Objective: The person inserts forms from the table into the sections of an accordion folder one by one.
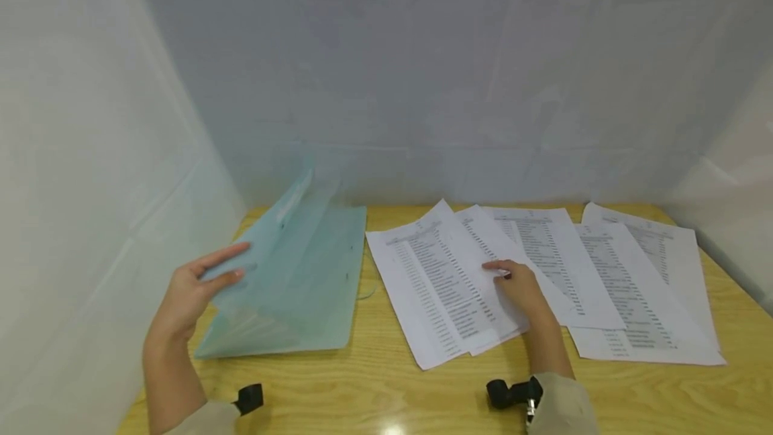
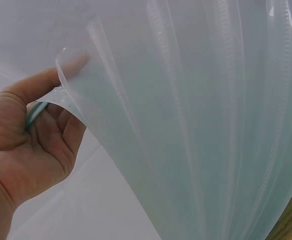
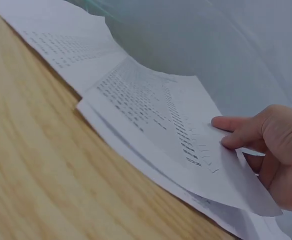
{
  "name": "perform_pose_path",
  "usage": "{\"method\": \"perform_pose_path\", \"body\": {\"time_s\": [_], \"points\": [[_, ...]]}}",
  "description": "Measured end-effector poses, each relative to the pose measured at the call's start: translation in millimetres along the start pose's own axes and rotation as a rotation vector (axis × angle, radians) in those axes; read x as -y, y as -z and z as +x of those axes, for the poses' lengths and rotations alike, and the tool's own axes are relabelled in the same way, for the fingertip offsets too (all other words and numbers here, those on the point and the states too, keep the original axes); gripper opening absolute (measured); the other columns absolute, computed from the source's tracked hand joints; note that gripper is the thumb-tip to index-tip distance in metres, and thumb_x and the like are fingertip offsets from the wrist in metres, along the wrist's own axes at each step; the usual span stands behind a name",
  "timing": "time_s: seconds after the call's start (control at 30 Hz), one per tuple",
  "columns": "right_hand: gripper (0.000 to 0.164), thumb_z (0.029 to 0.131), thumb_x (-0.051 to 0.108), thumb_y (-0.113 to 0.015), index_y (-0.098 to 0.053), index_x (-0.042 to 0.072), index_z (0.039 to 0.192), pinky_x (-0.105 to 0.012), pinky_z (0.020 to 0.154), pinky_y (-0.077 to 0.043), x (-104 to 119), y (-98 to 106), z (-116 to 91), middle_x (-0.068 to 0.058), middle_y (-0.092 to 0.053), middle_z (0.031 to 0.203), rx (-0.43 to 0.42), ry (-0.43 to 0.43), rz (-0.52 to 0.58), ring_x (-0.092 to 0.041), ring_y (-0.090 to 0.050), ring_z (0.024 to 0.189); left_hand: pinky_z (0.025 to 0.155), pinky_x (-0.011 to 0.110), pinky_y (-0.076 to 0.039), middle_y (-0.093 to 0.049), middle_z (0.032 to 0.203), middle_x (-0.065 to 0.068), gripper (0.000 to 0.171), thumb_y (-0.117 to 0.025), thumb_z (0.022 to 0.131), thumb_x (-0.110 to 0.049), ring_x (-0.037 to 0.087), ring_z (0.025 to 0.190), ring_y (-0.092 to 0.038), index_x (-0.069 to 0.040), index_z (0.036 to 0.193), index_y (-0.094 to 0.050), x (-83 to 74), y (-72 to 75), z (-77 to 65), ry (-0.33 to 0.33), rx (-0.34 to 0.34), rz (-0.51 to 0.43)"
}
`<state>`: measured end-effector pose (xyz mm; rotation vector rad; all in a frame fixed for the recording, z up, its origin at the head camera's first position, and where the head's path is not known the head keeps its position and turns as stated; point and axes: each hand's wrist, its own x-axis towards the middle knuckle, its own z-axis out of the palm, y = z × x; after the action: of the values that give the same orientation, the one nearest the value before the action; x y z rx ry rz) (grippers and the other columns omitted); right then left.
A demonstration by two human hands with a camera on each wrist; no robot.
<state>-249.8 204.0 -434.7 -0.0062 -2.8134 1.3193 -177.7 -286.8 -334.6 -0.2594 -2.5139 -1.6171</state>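
Observation:
My left hand [image 1: 188, 291] grips the raised cover and pockets of a translucent pale green expanding file folder [image 1: 320, 280] on the left of the table. Its clear dividers [image 2: 201, 125] fan out beside the fingers in the left wrist view, and one finger shows through the plastic. My right hand [image 1: 521, 291] pinches the right edge of a printed sheet [image 1: 435, 280], the leftmost of several overlapping ones. In the right wrist view that sheet [image 3: 146, 120] bends up at the hand, with other paper beneath it.
More printed sheets [image 1: 634, 287] overlap across the right of the wooden table [image 1: 386, 395]. A thin elastic cord [image 1: 370, 293] lies by the folder's right edge. White plastic sheeting [image 1: 423, 72] stands behind the table and at both sides.

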Motion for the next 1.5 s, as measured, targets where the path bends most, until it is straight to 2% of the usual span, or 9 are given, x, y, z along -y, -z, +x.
{"method": "perform_pose_path", "body": {"time_s": [0.1, 0.3, 0.4, 0.5, 0.57, 0.7, 0.8, 1.1, 1.5], "points": [[0.031, 0.09, 0.002, -0.049, -0.063, 0.004, 0.118, -0.04, 0.079, -0.044, 2.2, 6.6, -1.6, -0.022, -0.052, 0.123, 0.018, 0.01, 0.063, -0.026, -0.057, 0.09, 0.079, 0.012, -0.036, -0.037, 0.141, 0.008, 0.047, -0.062, 0.09, -0.022, 0.026, 0.131, -0.026, -0.008, 0.133, -0.05, -1.1, 0.2, 0.3, 0.009, 0.003, 0.002], [0.034, 0.089, 0.001, -0.048, -0.059, -0.001, 0.121, -0.042, 0.088, -0.038, 7.0, 14.8, -5.6, -0.021, -0.051, 0.125, 0.089, 0.023, 0.192, -0.029, -0.052, 0.103, 0.081, 0.012, -0.035, -0.038, 0.141, 0.007, 0.048, -0.063, 0.089, -0.025, 0.027, 0.131, -0.024, -0.009, 0.133, -0.05, -2.6, 0.5, 1.0, 0.034, -0.001, 0.002], [0.036, 0.089, 0.0, -0.047, -0.057, 0.0, 0.123, -0.036, 0.084, -0.041, 4.6, 15.1, -6.9, -0.021, -0.05, 0.126, 0.13, 0.0, 0.242, -0.027, -0.053, 0.099, 0.096, 0.027, -0.032, -0.038, 0.141, 0.008, 0.049, -0.064, 0.088, -0.025, 0.029, 0.132, -0.022, -0.009, 0.133, -0.051, -3.6, 0.3, 1.2, 0.058, 0.003, -0.011], [0.039, 0.088, -0.001, -0.047, -0.056, 0.001, 0.126, -0.03, 0.075, -0.046, 1.8, 15.1, -8.7, -0.021, -0.049, 0.127, 0.165, -0.023, 0.294, -0.024, -0.056, 0.09, 0.1, 0.04, -0.027, -0.038, 0.141, 0.007, 0.05, -0.064, 0.088, -0.027, 0.029, 0.132, -0.023, -0.01, 0.133, -0.05, -4.0, 0.3, 0.7, 0.07, 0.005, -0.002], [0.04, 0.088, -0.002, -0.047, -0.055, 0.002, 0.127, -0.029, 0.071, -0.048, -0.1, 15.5, -9.5, -0.02, -0.048, 0.128, 0.183, -0.037, 0.336, -0.023, -0.058, 0.088, 0.099, 0.037, -0.028, -0.039, 0.141, 0.007, 0.05, -0.063, 0.088, -0.027, 0.029, 0.132, -0.023, -0.01, 0.133, -0.051, -4.4, 0.3, 0.5, 0.072, 0.005, 0.008], [0.041, 0.09, -0.001, -0.046, -0.053, 0.005, 0.13, -0.031, 0.071, -0.049, -3.3, 18.0, -10.5, -0.019, -0.045, 0.131, 0.217, -0.07, 0.405, -0.023, -0.057, 0.089, 0.086, 0.014, -0.034, -0.039, 0.141, 0.007, 0.049, -0.063, 0.089, -0.028, 0.028, 0.131, -0.024, -0.01, 0.133, -0.051, -4.6, 0.0, 0.1, 0.069, 0.002, 0.03], [0.041, 0.091, -0.001, -0.045, -0.049, 0.004, 0.132, -0.031, 0.073, -0.048, -4.4, 20.9, -11.2, -0.019, -0.044, 0.131, 0.242, -0.082, 0.456, -0.023, -0.056, 0.093, 0.082, 0.01, -0.034, -0.039, 0.141, 0.007, 0.049, -0.063, 0.089, -0.027, 0.028, 0.131, -0.024, -0.01, 0.133, -0.051, -4.0, -0.3, 0.2, 0.066, -0.001, 0.023], [0.044, 0.093, 0.001, -0.047, -0.043, 0.004, 0.137, -0.033, 0.074, -0.049, 0.0, 27.6, -12.0, -0.019, -0.045, 0.128, 0.268, -0.079, 0.596, -0.023, -0.056, 0.096, 0.08, 0.011, -0.035, -0.039, 0.14, 0.007, 0.049, -0.064, 0.088, -0.024, 0.028, 0.131, -0.025, -0.009, 0.133, -0.05, -2.4, -1.6, 1.9, 0.059, 0.004, 0.004], [0.047, 0.094, 0.003, -0.047, -0.038, 0.005, 0.14, -0.034, 0.074, -0.05, 15.3, 37.5, -15.7, -0.02, -0.043, 0.13, 0.248, -0.064, 0.666, -0.022, -0.057, 0.096, 0.079, 0.014, -0.035, -0.04, 0.139, 0.009, 0.048, -0.065, 0.088, -0.023, 0.026, 0.13, -0.027, -0.008, 0.132, -0.052, -0.9, -3.0, 3.9, 0.042, 0.003, -0.006]]}}
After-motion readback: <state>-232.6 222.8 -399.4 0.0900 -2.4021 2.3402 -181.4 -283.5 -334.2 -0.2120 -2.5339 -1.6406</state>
